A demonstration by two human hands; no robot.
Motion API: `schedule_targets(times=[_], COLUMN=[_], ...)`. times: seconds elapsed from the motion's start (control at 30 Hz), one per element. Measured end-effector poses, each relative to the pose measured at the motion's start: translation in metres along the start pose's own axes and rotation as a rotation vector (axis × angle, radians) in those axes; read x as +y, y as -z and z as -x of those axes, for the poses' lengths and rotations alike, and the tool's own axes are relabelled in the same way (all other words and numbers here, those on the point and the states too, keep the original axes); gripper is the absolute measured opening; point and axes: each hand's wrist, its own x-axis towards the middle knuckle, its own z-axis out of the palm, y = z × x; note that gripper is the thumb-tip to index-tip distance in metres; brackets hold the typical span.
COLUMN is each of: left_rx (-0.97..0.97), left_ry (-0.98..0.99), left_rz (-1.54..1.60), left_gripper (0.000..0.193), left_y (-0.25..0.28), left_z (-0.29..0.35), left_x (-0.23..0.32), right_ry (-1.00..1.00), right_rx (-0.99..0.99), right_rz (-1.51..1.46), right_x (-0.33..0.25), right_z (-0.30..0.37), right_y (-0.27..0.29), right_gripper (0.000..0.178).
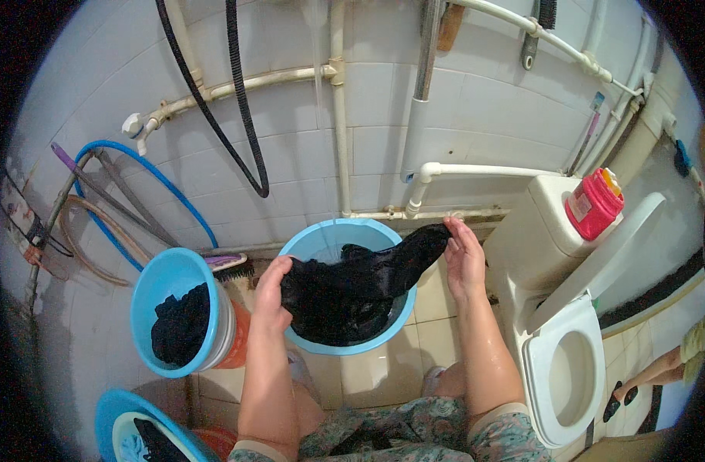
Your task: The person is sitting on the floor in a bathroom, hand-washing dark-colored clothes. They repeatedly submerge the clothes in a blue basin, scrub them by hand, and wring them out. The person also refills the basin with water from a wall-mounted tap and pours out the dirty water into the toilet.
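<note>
A dark, wet-looking black cloth (352,289) is stretched between my two hands above a light blue basin (344,349). My left hand (271,296) grips its left end near the basin's left rim. At the other end, held higher and just beyond the right rim, my right hand (465,258) pinches a corner. The cloth's middle sags into the basin and hides most of the inside. What kind of garment it is, I cannot make out.
To the left, another blue basin (142,308) holds black cloth (180,327); a third blue basin (108,420) stands lower left. A scrub brush (229,262) lies by the wall. Right are a toilet (533,362), a red container (595,204) and another person's leg (656,369).
</note>
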Motion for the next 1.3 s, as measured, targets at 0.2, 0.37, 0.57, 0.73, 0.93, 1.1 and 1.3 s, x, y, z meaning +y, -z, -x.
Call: schedule_targets(times=[0.2,0.37,0.57,0.73,0.93,1.1,1.3], left_rx=[-0.388,-0.648,-0.728,-0.552,-0.583,-0.331,-0.202], left_ry=[0.131,0.025,0.0,-0.007,-0.01,-0.13,-0.238], left_rz=[-0.703,-1.18,-1.341,-1.603,-1.768,-1.672,-1.375], left_gripper=[0.011,0.011,0.016,0.024,0.043,0.042,0.053], left_y=[-0.019,-0.017,-0.016,-0.02,-0.032,-0.03,-0.045], left_z=[0.015,0.018,0.021,0.02,0.029,0.023,0.021], left_x=[-0.009,-0.026,-0.034,-0.037,-0.036,-0.044,-0.046], right_ry=[-0.002,0.017,0.142,-0.25,0.136,0.39,0.033], right_rx=[0.115,-0.113,-0.153,-0.343,-0.074,-0.122,-0.223], right_rz=[0.052,1.116,1.822,2.207,1.48,0.451,0.132], right_x=[0.002,0.02,0.029,0.015,0.013,-0.002,-0.002], right_z=[-0.004,-0.007,0.014,0.017,0.011,0.019,0.024], right_y=[0.012,0.038,0.041,0.031,0.017,-0.01,-0.015], right_gripper=[0.024,0.027,0.04,0.036,0.035,0.02,0.022])
